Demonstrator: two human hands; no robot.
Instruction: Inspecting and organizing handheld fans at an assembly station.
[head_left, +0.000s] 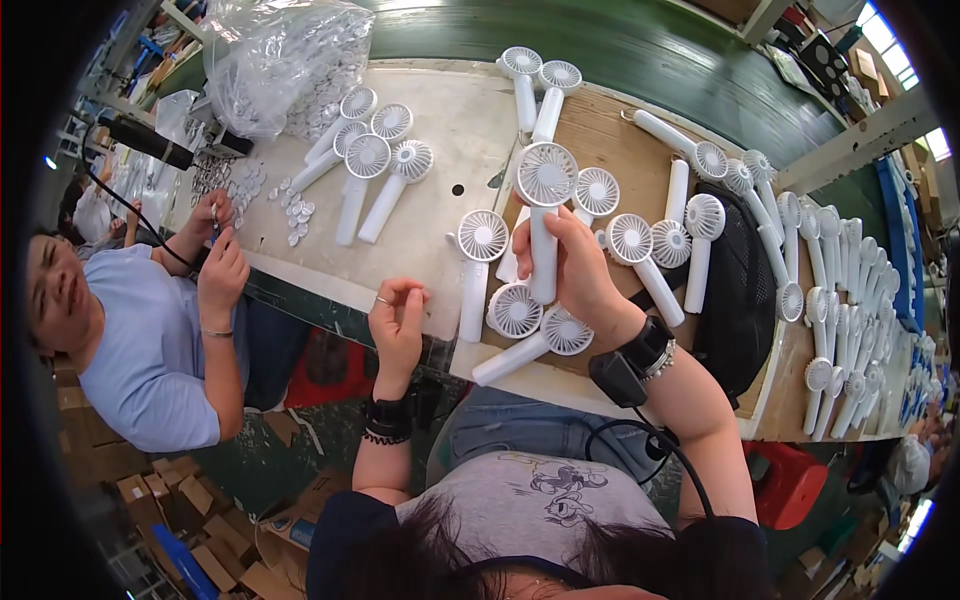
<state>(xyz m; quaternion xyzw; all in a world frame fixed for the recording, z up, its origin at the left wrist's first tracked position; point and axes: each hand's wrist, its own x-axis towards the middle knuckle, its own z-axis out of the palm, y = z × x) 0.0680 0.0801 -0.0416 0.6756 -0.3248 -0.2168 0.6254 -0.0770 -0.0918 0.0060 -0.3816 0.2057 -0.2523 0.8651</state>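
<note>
A white handheld fan (546,176) stands upright in my right hand (582,268), its round grille facing up at me and my fingers wrapped round the handle. My left hand (400,325) is at the table's front edge with its fingers curled together; whether anything small is between them I cannot make out. Several more white fans lie close around my right hand, among them one fan (483,237) to its left, another fan (632,240) to its right, and a fan (567,331) with its handle pointing left below it.
A cluster of fans (368,157) lies left of centre, beside small round discs (298,215) and a clear plastic bag (285,60). At left sits a co-worker (150,340), hands raised. A black bag (738,300) lies right, before many fans (850,300) in rows.
</note>
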